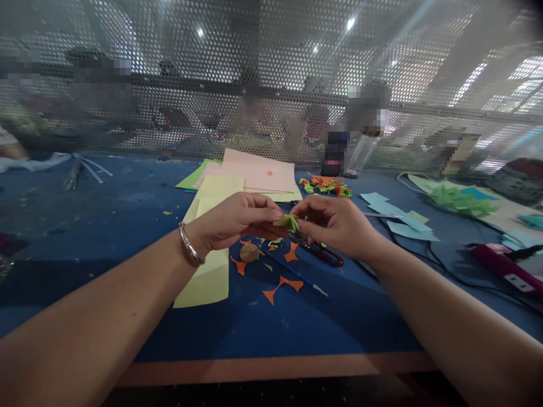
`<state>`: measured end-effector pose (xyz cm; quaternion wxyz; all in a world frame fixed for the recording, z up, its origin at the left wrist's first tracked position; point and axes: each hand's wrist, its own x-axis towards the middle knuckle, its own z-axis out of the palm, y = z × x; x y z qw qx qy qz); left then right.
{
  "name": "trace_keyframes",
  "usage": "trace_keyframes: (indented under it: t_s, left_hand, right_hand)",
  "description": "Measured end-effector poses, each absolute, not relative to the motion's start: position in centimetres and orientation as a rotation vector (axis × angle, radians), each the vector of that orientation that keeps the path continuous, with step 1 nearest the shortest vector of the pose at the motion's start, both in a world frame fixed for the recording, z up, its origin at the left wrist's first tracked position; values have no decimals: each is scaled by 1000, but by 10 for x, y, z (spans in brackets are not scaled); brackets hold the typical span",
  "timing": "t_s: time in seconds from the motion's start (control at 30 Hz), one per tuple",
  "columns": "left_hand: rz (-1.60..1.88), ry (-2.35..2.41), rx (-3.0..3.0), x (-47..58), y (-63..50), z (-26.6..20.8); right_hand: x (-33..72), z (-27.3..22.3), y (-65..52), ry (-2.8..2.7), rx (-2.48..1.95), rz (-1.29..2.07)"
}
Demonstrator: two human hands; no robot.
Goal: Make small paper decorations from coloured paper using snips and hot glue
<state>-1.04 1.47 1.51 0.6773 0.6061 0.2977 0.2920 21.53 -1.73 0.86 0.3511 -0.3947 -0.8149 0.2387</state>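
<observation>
Between my two hands is a small green and yellow folded paper piece (290, 222), pinched from both sides above the blue table. My left hand (248, 217), with a silver bracelet at the wrist, grips its left end between thumb and fingers. From the other side, my right hand (333, 225) closes its fingertips on the green part. Scissors (324, 253) with dark red handles lie under my right hand, their blades partly hidden. Just below the hands are orange paper scraps (291, 252), a round brown lump (249, 252) and a thin blue stick (292, 271) with a whitish tip.
Yellow paper (203, 285) and pink sheets (258, 169) lie to the left and behind. Beyond my right hand sits a pile of orange and green paper bits (326, 185). Light blue paper pieces (407, 223), black cables and a magenta power strip (504, 268) are at right. A perforated metal screen (263, 73) stands behind.
</observation>
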Motion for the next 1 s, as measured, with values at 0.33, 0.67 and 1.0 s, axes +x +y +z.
trace_keyframes:
  t_s: [0.33, 0.67, 1.0]
  left_hand:
    - [594, 696, 1394, -13, 14, 17]
    - [585, 696, 1526, -13, 13, 19]
    - [539, 639, 1528, -16, 14, 24]
  right_hand:
    - [215, 9, -18, -2147, -995, 648]
    - [216, 11, -19, -2161, -989, 645]
    - [215, 12, -20, -2134, -986, 711]
